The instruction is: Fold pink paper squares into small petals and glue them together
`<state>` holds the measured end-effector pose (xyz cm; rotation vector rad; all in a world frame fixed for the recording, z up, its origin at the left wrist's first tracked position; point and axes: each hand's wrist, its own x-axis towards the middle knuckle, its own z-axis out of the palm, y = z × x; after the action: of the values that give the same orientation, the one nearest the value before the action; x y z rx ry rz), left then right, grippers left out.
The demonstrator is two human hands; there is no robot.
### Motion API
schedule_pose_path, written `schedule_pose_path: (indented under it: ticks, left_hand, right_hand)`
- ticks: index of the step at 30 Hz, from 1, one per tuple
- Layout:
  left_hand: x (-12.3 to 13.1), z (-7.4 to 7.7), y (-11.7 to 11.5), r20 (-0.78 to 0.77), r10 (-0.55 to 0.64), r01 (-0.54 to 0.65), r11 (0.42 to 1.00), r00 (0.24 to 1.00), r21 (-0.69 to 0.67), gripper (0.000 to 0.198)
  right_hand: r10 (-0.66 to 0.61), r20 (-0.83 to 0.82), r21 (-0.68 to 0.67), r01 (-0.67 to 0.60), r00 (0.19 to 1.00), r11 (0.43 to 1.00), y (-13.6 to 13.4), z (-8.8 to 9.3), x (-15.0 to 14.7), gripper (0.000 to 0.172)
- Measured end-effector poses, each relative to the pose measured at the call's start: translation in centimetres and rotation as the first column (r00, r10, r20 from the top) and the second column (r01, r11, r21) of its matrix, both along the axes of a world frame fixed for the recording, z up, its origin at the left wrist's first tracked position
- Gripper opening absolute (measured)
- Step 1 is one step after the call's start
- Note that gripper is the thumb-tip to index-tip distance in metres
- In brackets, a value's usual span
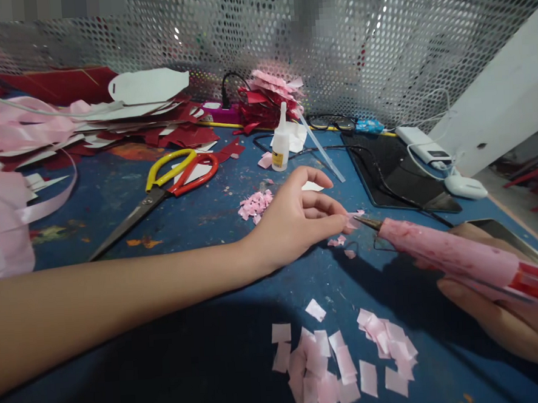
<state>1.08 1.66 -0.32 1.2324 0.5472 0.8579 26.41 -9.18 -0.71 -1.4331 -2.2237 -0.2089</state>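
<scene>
My left hand (297,215) reaches across the middle of the table, thumb and index finger pinching a small piece of pink ribbon (353,220). From the right, my right hand (499,315) grips a pink and red glue gun (454,251), its metal nozzle pointing left and meeting the pinched piece, or nearly so. A few pink bits (337,241) lie under the fingertips. Behind my left wrist sits a small heap of tiny folded pink pieces (254,205). Nearer to me, many cut pink ribbon squares (315,360) are scattered in two loose groups.
Scissors (159,190) with yellow and red handles lie at left, before piled red and white scraps (154,120) and pink ribbon (27,128). A small glue bottle (280,141) and clear glue stick (323,149) stand and lie behind. A black tablet (395,175) and white power bank (423,145) are at right.
</scene>
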Motion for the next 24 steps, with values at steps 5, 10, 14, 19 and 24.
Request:
schedule_pose_path:
  ticks: [5,10,14,19,24]
  left_hand:
    - [-0.05,0.09,0.04,-0.016,0.014,-0.014,1.000,1.000,0.001,0.040]
    - [0.01,0.00,0.10,-0.014,0.025,-0.024,1.000,1.000,0.010,0.040]
    - [0.00,-0.01,0.10,-0.014,0.031,-0.031,0.999,0.999,0.009,0.041]
    - [-0.03,0.09,0.04,-0.002,0.049,-0.049,0.999,0.999,0.011,0.040]
    - [0.00,0.03,0.18,0.016,0.075,-0.076,0.997,0.997,0.027,0.038]
  right_hand:
    - [0.148,0.041,-0.029,-0.147,0.988,0.989,0.03,0.25,-0.48,0.022]
    - [0.146,0.046,-0.021,-0.145,0.988,0.989,0.15,0.31,-0.62,0.016]
    - [0.155,0.045,-0.017,-0.155,0.987,0.988,0.17,0.24,-0.73,0.014]
    - [0.147,0.043,-0.004,-0.147,0.988,0.989,0.10,0.27,-0.64,0.018]
    - [0.108,0.094,0.067,-0.114,0.990,0.991,0.30,-0.03,-0.83,0.019]
